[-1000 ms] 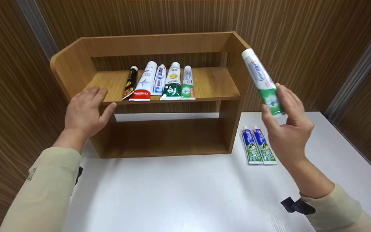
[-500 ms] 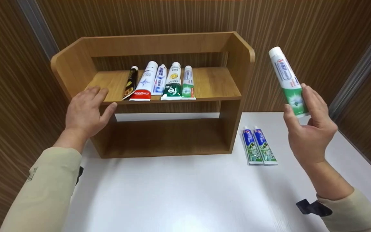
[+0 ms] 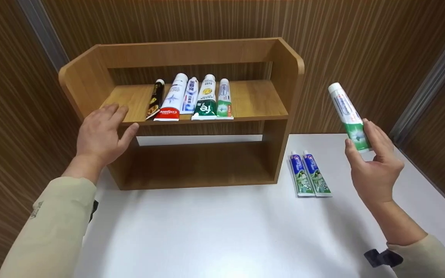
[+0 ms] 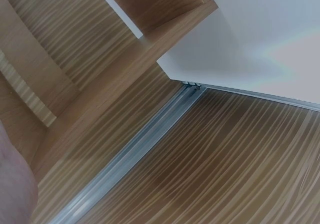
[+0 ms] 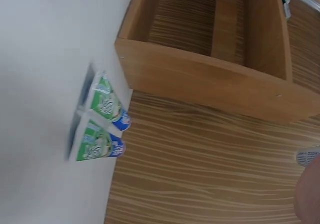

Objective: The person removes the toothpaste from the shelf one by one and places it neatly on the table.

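My right hand (image 3: 377, 166) pinches the green lower end of a white and green toothpaste tube (image 3: 347, 112), cap up and tilted left, raised at the right of the shelf. My left hand (image 3: 101, 133) rests with spread fingers on the upper board's left front edge of the wooden shelf (image 3: 261, 98). Along that board lie several toothpaste tubes: a black one (image 3: 156, 98), a red-ended Colgate tube (image 3: 173, 98), a small white and blue one (image 3: 191, 95), a green and white one (image 3: 206, 96) and a small green-ended one (image 3: 225, 98).
Two blue and green toothpaste tubes (image 3: 301, 173) (image 5: 104, 101) lie side by side on the white table (image 3: 207, 231), right of the shelf. Wood-patterned walls (image 3: 354, 46) enclose the table behind and at both sides. Metal strips (image 4: 145, 144) run along the wall corners.
My right hand has moved right, away from the shelf, and the held toothpaste tube has then come lower. The left hand has stayed in place on the shelf.
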### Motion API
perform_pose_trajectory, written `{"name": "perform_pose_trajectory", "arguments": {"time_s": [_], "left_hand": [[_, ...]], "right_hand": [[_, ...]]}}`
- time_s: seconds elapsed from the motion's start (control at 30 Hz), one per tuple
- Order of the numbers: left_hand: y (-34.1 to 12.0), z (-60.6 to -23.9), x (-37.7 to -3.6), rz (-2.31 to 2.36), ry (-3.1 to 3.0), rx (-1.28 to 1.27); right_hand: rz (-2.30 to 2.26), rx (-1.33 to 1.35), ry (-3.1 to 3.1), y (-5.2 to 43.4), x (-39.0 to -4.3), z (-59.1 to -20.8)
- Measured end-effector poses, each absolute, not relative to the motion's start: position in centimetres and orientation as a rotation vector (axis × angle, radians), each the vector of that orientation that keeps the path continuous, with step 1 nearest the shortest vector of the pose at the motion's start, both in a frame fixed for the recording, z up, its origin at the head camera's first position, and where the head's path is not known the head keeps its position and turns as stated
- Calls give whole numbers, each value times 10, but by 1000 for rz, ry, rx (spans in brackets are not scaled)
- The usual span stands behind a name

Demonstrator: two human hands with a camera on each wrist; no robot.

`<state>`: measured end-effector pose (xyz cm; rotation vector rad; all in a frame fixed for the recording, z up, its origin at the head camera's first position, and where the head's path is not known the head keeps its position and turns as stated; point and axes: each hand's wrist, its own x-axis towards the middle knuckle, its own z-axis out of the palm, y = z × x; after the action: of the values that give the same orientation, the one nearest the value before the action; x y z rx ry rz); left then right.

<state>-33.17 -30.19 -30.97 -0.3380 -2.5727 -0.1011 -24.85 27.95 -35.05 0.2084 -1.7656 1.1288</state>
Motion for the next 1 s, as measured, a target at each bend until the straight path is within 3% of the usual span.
{"name": "perform_pose_trajectory", "arguments": {"time_s": [1.0], "left_hand": [[-301, -309, -330, -95, -2604, -319]], "right_hand": [[1044, 87, -2096, 331, -260, -442]]}}
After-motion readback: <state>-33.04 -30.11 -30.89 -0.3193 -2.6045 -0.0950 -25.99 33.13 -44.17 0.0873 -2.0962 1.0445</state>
